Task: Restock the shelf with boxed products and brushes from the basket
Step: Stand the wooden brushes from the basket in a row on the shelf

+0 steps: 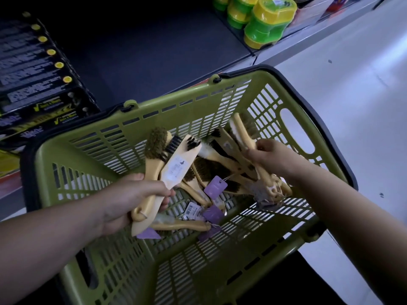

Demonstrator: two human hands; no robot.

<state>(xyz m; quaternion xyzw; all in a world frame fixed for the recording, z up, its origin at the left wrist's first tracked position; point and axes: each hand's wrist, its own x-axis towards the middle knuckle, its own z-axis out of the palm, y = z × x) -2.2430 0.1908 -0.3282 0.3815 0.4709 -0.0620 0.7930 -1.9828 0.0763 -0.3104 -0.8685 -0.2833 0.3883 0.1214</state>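
A green plastic basket (198, 102) sits on the floor below me. My left hand (132, 199) grips the handles of a bunch of wooden brushes (174, 166), their bristle heads pointing up and away. My right hand (271, 157) grips another bunch of wooden-handled brushes (242, 133) at the basket's far right. More brushes (207, 170) with purple tags (214, 187) lie on the basket's bottom between my hands. A dark shelf (143, 53) runs behind the basket.
Black boxed products (33, 69) with yellow dots are stacked on the shelf at left. Green and yellow containers (264, 25) stand on the shelf at upper right. Pale floor (352, 95) lies to the right of the basket.
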